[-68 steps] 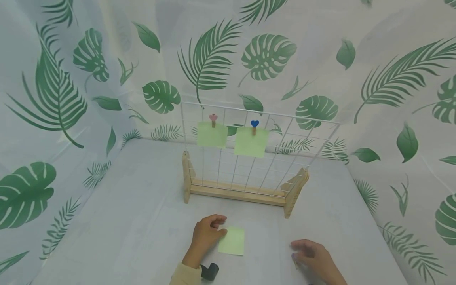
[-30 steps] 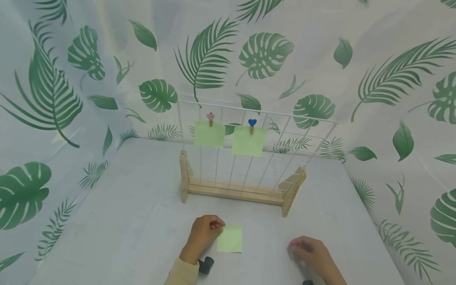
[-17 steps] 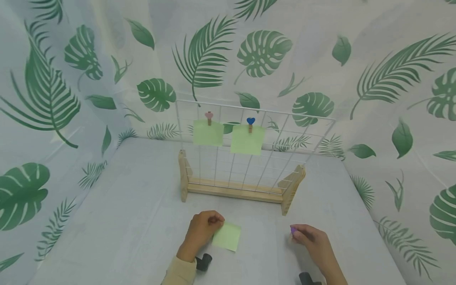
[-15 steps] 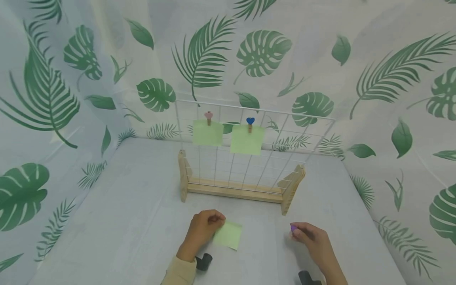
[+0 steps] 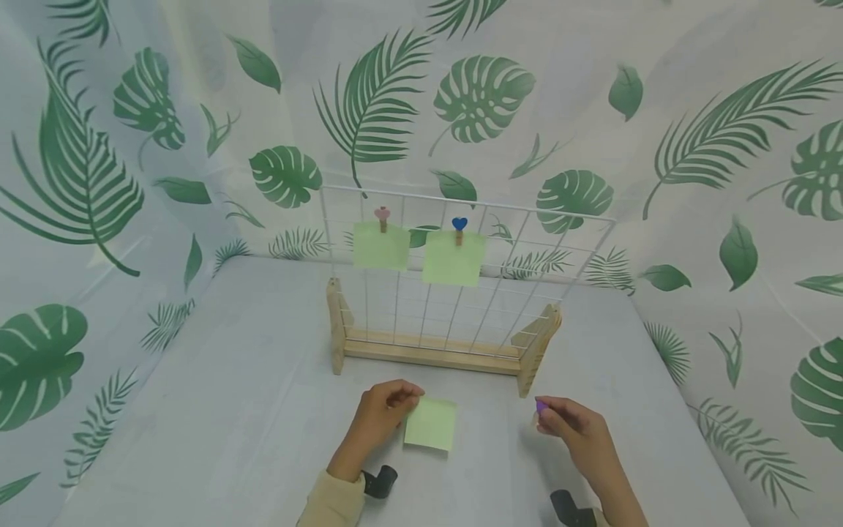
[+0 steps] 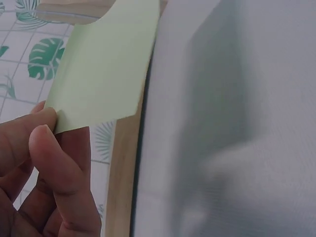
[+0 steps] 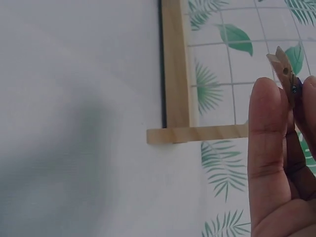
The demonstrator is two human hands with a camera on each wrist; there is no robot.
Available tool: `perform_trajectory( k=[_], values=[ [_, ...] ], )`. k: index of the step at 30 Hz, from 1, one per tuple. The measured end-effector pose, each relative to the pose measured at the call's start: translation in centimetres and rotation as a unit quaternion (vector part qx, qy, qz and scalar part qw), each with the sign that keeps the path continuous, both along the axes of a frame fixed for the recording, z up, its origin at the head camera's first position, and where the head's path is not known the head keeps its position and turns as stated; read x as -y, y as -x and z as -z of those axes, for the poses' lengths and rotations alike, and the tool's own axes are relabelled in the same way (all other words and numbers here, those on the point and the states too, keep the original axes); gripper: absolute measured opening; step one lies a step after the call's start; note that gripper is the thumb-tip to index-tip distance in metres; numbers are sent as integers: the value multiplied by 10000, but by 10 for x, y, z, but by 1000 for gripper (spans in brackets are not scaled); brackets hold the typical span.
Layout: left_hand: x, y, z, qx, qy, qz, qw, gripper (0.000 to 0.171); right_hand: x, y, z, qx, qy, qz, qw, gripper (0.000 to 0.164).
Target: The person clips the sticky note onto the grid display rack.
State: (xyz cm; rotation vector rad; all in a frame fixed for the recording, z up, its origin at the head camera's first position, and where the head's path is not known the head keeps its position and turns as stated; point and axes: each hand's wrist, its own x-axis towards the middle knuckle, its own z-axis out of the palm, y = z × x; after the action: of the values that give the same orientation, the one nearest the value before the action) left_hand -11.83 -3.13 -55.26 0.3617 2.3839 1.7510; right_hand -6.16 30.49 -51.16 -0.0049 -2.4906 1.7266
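My left hand (image 5: 380, 419) pinches a light green sticky note (image 5: 431, 424) by its upper left corner. In the left wrist view that note (image 6: 106, 69) is held off the table, its shadow falling on the cloth. To the right, my right hand (image 5: 578, 430) holds a small wooden clothespin with a purple top (image 5: 541, 407) between thumb and fingers. The right wrist view shows the clothespin's wooden tips (image 7: 282, 64) pointing up, past the fingertips. Ahead of both hands stands a white wire grid (image 5: 514, 285) in a wooden stand (image 5: 435, 354).
Two green notes hang on the grid: the left note (image 5: 380, 249) under a pink heart clothespin (image 5: 383, 217), the right note (image 5: 454, 262) under a blue heart clothespin (image 5: 459, 227). A white cloth covers the table (image 5: 244, 410). Behind rises a leaf-patterned curtain (image 5: 566, 88).
My left hand has lifted the note off the table by its corner. My right hand has picked up the purple clothespin and raised it, moving toward the stand.
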Motion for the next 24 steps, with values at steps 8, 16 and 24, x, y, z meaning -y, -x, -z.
perform_trajectory(
  k=[8,16,24],
  values=[
    [-1,2,-9,58,-146,-120,9998,15,0,5,-10,24,-177,-98,9998,22],
    [-3,2,-14,13,-302,-251,9992,11,1,7,-17,-148,-347,-183,9991,21],
    [-5,3,-22,-74,-460,-279,9985,11,1,8,-26,-421,-384,-285,9980,20]
  ],
)
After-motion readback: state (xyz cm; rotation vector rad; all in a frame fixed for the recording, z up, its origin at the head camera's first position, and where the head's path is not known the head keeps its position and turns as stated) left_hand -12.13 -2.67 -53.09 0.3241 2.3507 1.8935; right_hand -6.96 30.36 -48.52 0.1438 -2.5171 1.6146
